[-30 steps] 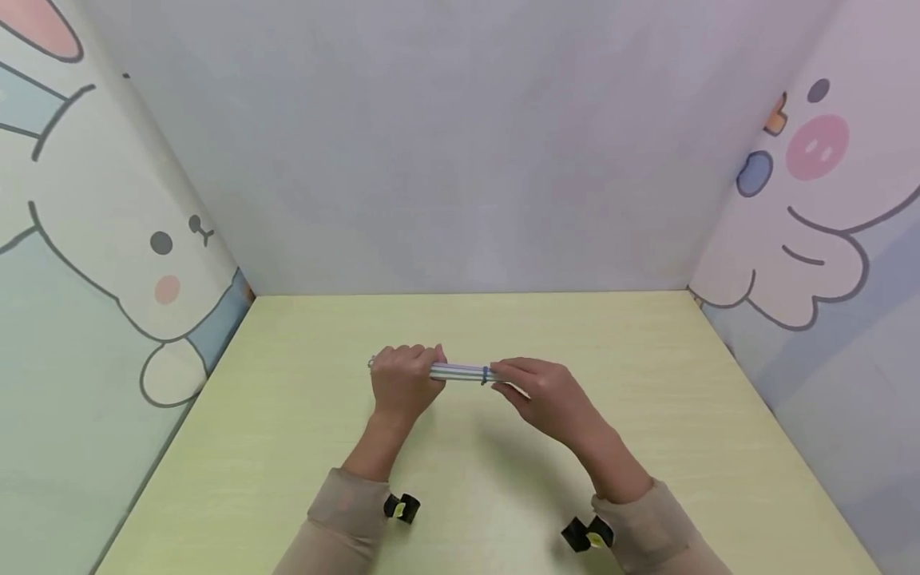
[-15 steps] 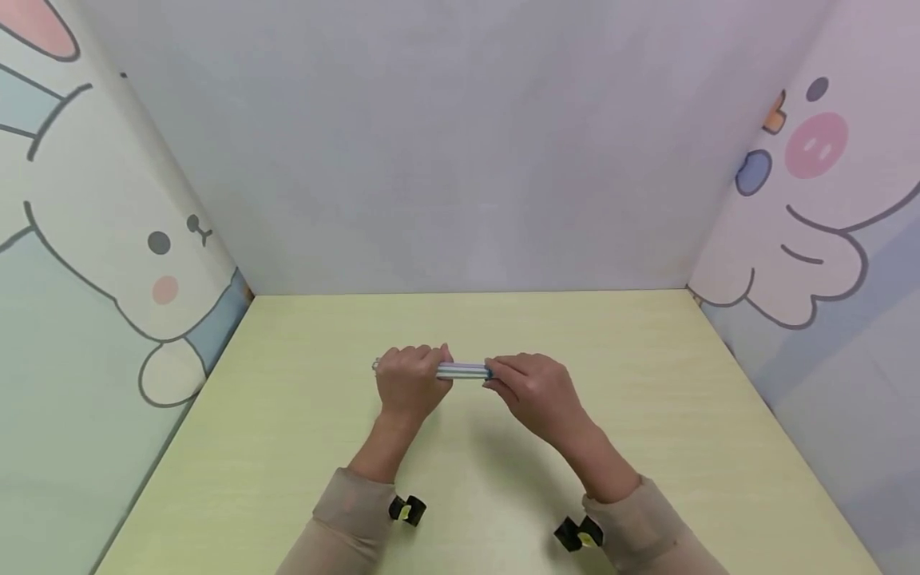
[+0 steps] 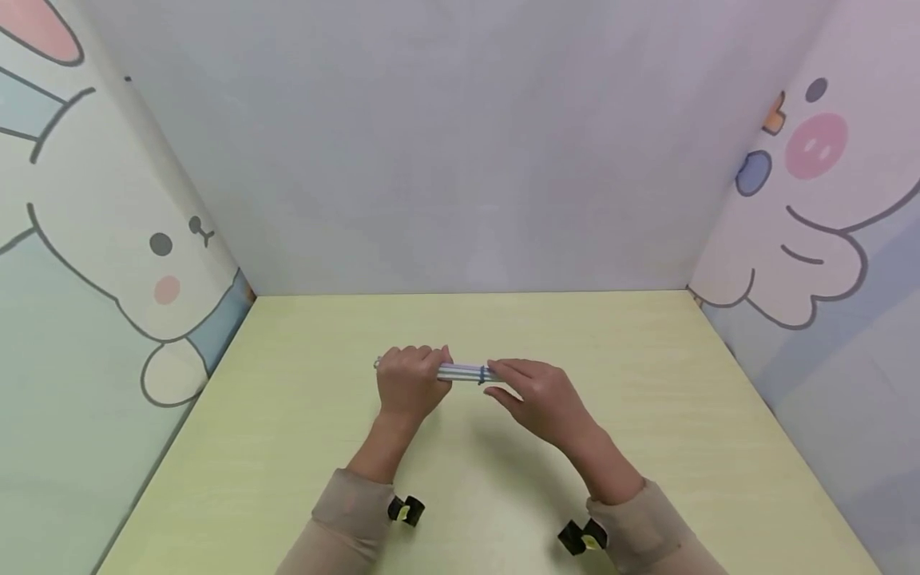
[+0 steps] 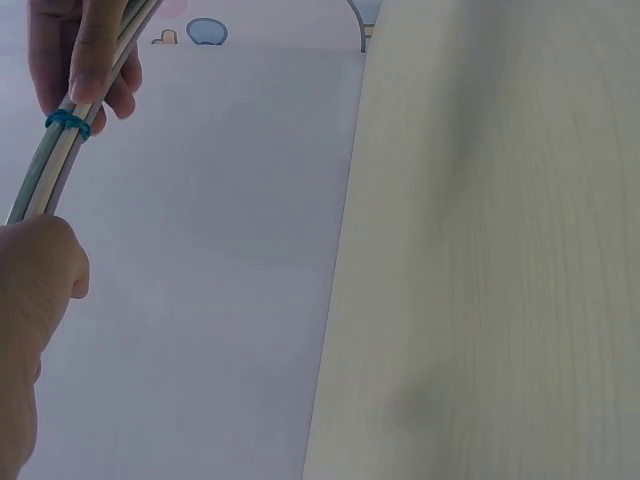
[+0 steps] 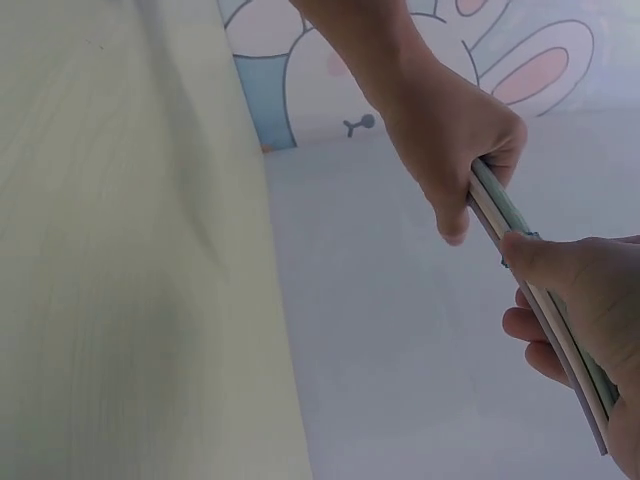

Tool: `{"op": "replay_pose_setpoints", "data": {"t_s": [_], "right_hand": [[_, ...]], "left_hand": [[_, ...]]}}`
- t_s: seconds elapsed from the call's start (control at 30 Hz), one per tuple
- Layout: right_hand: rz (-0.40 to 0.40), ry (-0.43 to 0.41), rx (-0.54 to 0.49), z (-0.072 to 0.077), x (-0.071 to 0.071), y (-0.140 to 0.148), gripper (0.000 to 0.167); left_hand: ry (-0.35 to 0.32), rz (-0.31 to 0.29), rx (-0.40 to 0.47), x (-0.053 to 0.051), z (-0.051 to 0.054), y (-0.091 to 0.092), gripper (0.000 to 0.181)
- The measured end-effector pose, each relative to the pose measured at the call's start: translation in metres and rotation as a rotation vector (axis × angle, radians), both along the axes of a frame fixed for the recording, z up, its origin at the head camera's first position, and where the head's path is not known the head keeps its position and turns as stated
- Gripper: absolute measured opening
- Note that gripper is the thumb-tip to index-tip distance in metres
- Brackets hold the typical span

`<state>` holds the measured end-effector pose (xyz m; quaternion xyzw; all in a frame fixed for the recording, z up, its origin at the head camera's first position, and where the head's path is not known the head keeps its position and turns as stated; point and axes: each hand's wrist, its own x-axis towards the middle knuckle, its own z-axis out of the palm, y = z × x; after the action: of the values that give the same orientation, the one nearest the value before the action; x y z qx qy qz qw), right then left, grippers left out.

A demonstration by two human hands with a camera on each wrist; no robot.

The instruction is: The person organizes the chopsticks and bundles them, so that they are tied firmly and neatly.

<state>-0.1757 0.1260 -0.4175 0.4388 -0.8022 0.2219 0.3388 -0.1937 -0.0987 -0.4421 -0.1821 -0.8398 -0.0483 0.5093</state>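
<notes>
A bundle of thin, straw-like pastel sticks [image 3: 460, 372] is held level above the table, bound by a blue-green elastic band [image 4: 68, 123]. My left hand [image 3: 410, 380] grips the bundle near its left end, and a short tip pokes out past that fist. At the banded part, my right hand [image 3: 545, 399] has its thumb on one side of the sticks and its curled fingers [image 5: 545, 360] on the other. In the right wrist view the thumb lies by the band. The palms hide much of the sticks.
A pale yellow table [image 3: 460, 319] spreads under both hands. A plain grey wall [image 3: 460, 160] stands behind it, and side panels with a cartoon rabbit [image 3: 108, 208] and a cartoon pig [image 3: 826, 200] flank it. Each sleeve cuff carries a small black device [image 3: 406, 510].
The right hand first closed over the band and moved slightly left, then drew back right, uncovering the band; its thumb now stands farther from the index finger. The left hand shifted slightly right, keeping its grip.
</notes>
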Motion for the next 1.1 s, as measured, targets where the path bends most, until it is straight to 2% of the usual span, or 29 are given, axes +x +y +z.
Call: {"op": "replay_pose_setpoints", "data": {"t_s": [0.17, 0.37, 0.73, 0.9, 0.97, 1.1], "right_hand": [[-0.009, 0.044, -0.01, -0.003, -0.001, -0.004, 0.034], [-0.034, 0.078, -0.021, -0.004, -0.001, -0.008, 0.036], [-0.042, 0.047, -0.017, -0.003, -0.004, -0.014, 0.037], [-0.05, 0.058, 0.035, -0.004, -0.002, -0.02, 0.039], [-0.046, 0.043, 0.05, -0.004, -0.002, -0.021, 0.042], [-0.032, -0.028, 0.017, -0.004, -0.002, -0.016, 0.053]], "left_hand": [[-0.006, -0.01, 0.008, 0.001, -0.002, 0.001, 0.03], [0.001, -0.002, 0.028, 0.003, 0.0, 0.004, 0.03], [0.014, 0.017, 0.03, 0.001, -0.001, 0.007, 0.027], [0.02, -0.006, 0.0, 0.003, -0.002, 0.014, 0.027], [0.021, -0.012, -0.014, 0.003, -0.002, 0.015, 0.028], [0.006, 0.001, -0.007, 0.002, -0.003, 0.01, 0.028]]}}
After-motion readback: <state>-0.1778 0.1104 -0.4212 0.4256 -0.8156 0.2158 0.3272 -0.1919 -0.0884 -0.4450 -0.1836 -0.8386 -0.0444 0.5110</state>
